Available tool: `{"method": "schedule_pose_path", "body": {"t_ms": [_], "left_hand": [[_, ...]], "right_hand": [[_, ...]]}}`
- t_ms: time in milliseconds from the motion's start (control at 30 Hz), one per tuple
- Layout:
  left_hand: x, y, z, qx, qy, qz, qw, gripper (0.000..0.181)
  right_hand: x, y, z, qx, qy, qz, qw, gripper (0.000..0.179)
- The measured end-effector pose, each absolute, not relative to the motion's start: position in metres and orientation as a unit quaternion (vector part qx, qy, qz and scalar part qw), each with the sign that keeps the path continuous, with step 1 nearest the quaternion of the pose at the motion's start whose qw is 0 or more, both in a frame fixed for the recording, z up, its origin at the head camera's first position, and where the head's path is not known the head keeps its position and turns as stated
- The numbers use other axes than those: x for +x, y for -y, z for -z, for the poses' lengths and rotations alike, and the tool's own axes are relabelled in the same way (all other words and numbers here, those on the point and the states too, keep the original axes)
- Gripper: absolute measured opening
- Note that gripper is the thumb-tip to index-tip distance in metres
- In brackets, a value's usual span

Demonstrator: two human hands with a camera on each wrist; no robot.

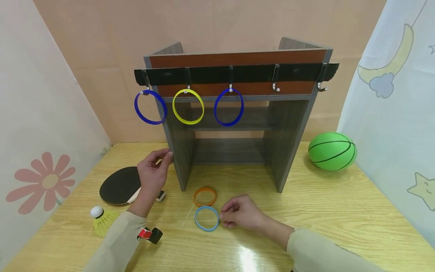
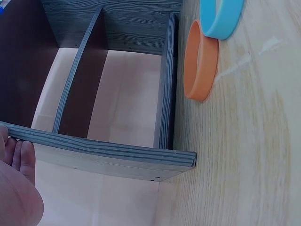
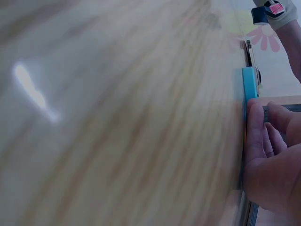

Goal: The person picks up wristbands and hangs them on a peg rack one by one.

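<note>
My left hand [image 1: 154,168] holds the front edge of the left side panel of a grey wooden shelf [image 1: 299,124]; in the left wrist view its fingers [image 2: 24,155] lie against the panel's outer face. Low over the table, my right hand [image 1: 242,213] has its fingertips right at the right edge of a light blue wristband [image 1: 197,223]. A gap shows between thumb and finger in the right wrist view. Just behind the blue band, an orange wristband [image 1: 215,196] lies on the table. Two dark blue wristbands [image 1: 242,109] and a yellow one [image 1: 202,109] hang from hooks on the shelf.
A black strip [image 1: 255,73] carries the hooks; the two right hooks [image 1: 276,87] bear nothing. At left lie a black table tennis paddle [image 1: 119,185] and a yellow shuttlecock [image 1: 102,224], close to my left forearm. A green ball [image 1: 332,151] sits at right.
</note>
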State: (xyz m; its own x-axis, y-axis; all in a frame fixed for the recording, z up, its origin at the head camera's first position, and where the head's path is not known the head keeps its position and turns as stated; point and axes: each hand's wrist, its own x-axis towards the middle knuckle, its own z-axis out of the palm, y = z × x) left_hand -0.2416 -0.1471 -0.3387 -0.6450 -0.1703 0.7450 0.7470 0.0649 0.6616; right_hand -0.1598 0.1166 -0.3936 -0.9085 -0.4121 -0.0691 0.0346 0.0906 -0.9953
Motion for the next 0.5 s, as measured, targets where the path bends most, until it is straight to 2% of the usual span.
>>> {"method": "schedule_pose_path", "body": {"t_ms": [500], "left_hand": [[-0.226,0.140,0.322,-0.237,0.631,0.649,0.352,0.009]], "right_hand": [[-0.164,-0.105,0.392,-0.105,-0.754,0.623,0.179,0.017]]}}
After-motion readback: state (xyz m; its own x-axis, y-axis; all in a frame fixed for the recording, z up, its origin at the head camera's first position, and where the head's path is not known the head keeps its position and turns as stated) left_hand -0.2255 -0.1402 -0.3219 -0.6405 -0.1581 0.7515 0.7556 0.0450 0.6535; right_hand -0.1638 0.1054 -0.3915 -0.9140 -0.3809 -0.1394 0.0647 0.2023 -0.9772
